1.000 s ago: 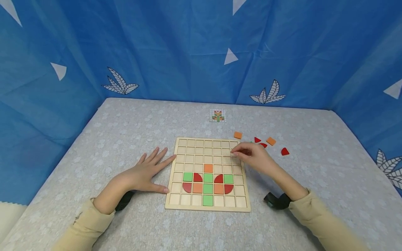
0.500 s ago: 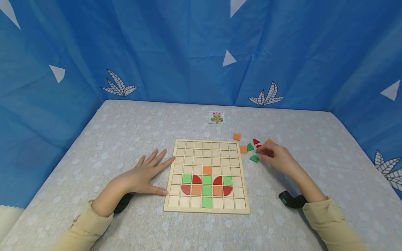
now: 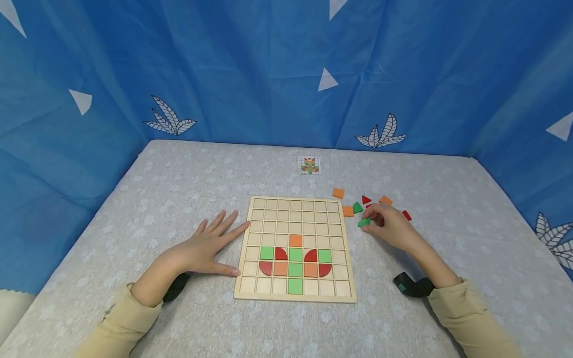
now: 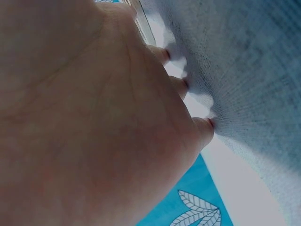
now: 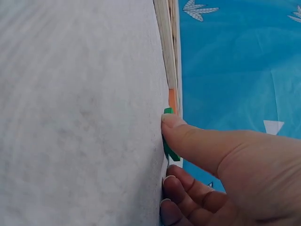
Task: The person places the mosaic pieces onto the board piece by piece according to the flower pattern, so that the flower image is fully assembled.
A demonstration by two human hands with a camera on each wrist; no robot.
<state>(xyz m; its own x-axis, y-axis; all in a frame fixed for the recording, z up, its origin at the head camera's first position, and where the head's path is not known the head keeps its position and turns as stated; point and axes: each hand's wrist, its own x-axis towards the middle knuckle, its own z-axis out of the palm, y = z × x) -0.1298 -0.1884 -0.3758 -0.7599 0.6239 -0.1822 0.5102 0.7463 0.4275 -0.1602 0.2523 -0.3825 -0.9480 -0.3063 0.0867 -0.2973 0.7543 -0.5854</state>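
Observation:
A wooden grid board [image 3: 295, 298] lies on the table, with green and orange squares and red quarter-circles set in its lower cells. Flat beside its left edge is my left hand [image 3: 201, 251], fingers spread, the index fingertip and thumb tip right at the rim. To the right of the board, my right hand [image 3: 391, 226] pinches a green quarter-circle piece [image 3: 363, 223] low over the cloth. The right wrist view has the thumb against that green piece [image 5: 168, 111], which stands tilted there. The palm of the left hand [image 4: 103, 122] fills much of the left wrist view.
Loose pieces lie around the right hand: a second green piece [image 3: 357, 208], a red triangle [image 3: 366, 199], a red piece [image 3: 406, 215], and orange squares [image 3: 338, 193]. A small pattern card [image 3: 309, 165] lies behind the board. Blue cloth [image 3: 250, 74] hangs around the table.
My right hand has gone from the board's upper right corner to the loose pieces, then slightly left onto the green quarter-circle piece. The left hand stays in place.

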